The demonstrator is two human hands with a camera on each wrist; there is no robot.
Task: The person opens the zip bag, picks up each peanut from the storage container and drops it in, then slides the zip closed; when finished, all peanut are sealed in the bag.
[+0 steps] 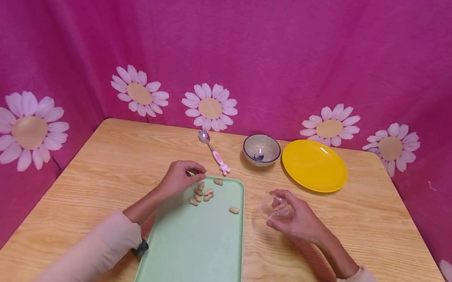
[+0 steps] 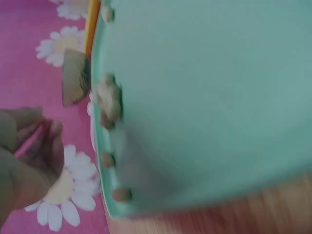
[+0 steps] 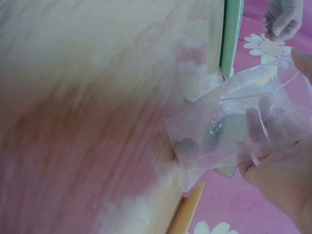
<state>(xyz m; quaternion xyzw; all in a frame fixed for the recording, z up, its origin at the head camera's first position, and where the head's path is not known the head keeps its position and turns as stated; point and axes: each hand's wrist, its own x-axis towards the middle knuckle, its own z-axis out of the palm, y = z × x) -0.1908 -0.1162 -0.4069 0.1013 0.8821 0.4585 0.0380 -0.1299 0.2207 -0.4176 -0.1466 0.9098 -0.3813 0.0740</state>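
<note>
My left hand [image 1: 179, 178] hovers over the far left part of the light green tray [image 1: 196, 247], fingers loosely curved, thumb near the fingertips; nothing shows between them. Just beside these fingertips lies a cluster of peanuts in their shells [image 1: 198, 192]. One more peanut [image 1: 218, 182] is by the tray's far rim, and another peanut [image 1: 234, 210] by its right rim. To the right of the tray, my right hand [image 1: 302, 220] holds a clear plastic bag [image 3: 229, 126] between thumb and fingers. A small brown shape shows through the bag's lower corner in the right wrist view.
Beyond the tray lies a spoon [image 1: 218, 158] with a pink rabbit handle. A speckled bowl with a blue rim [image 1: 262, 148] stands right of it, then a yellow plate [image 1: 314, 166]. All rest on the wooden table [image 1: 103, 185], with a pink flowered curtain [image 1: 254, 52] behind.
</note>
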